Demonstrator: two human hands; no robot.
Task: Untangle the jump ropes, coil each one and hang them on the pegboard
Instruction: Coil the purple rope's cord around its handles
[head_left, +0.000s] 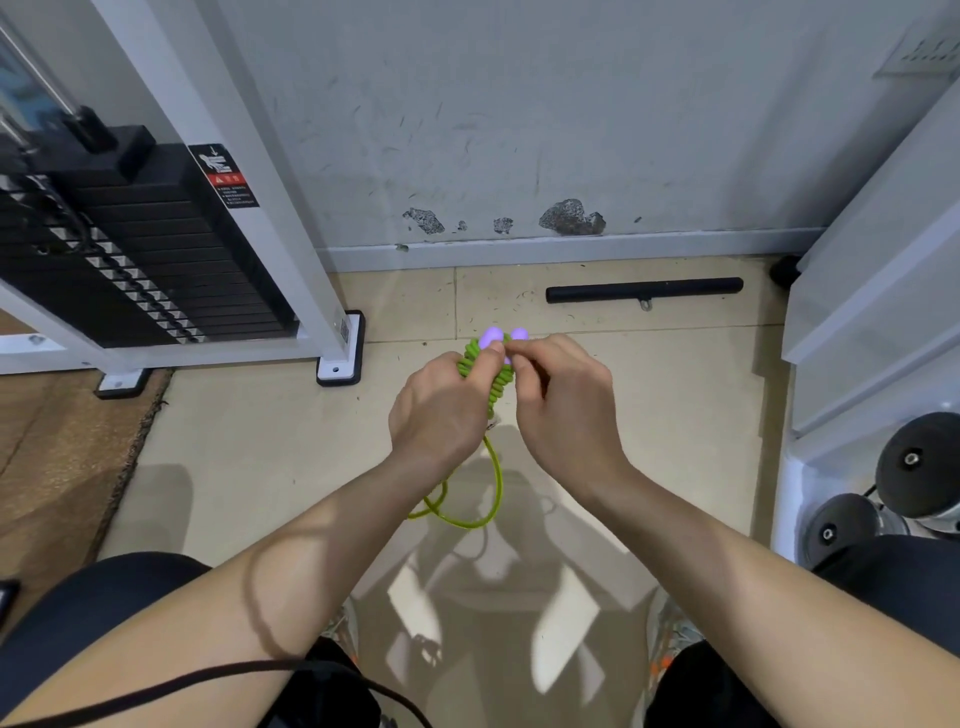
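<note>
Between the hands: green jump rope (497, 388) was wound tightly round its purple handles (491, 336), with a loose loop hanging below.
Left hand (441, 410): fingers curled round the bundle.
Right hand (566, 410): fingertips pinched the bundle's top.
Beyond: black bar (644, 290) lay on the tiled floor (260, 441).

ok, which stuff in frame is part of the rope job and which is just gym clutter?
Job:
- green jump rope, partly wound, one loop hanging down
- its purple handles
- left hand and right hand, both holding the rope bundle

Lying about:
- black bar on the floor
- weight stack
- dumbbells
- brown mat

No pegboard in view.
</note>
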